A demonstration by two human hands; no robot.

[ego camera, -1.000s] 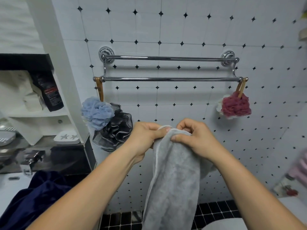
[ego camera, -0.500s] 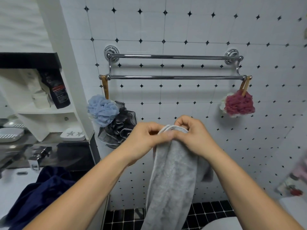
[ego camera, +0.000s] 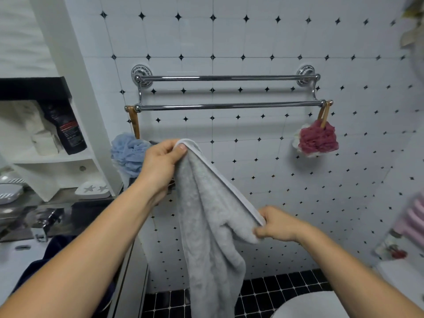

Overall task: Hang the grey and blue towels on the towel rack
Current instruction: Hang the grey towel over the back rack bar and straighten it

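Observation:
A grey towel (ego camera: 206, 216) with a white hem hangs between my hands, below the chrome double-bar towel rack (ego camera: 229, 106) on the tiled wall. My left hand (ego camera: 160, 164) pinches its upper corner, close under the rack's lower bar. My right hand (ego camera: 275, 224) grips the hem lower down and to the right, so the edge runs in a slant between them. The rest of the towel drapes down toward the floor. A dark blue towel (ego camera: 57, 251) lies bunched on the counter at lower left, partly hidden by my left forearm.
A blue bath pouf (ego camera: 128, 152) hangs at the rack's left end, a red one (ego camera: 317, 138) at its right end. White shelves (ego camera: 52, 157) at left hold a dark bottle (ego camera: 68, 131) and a soap dish. A white toilet lid (ego camera: 307, 306) sits below.
My hands, together at the towel's top before, have parted: the left rose and went left with the corner, the right slid down and right along the hem, spreading the edge.

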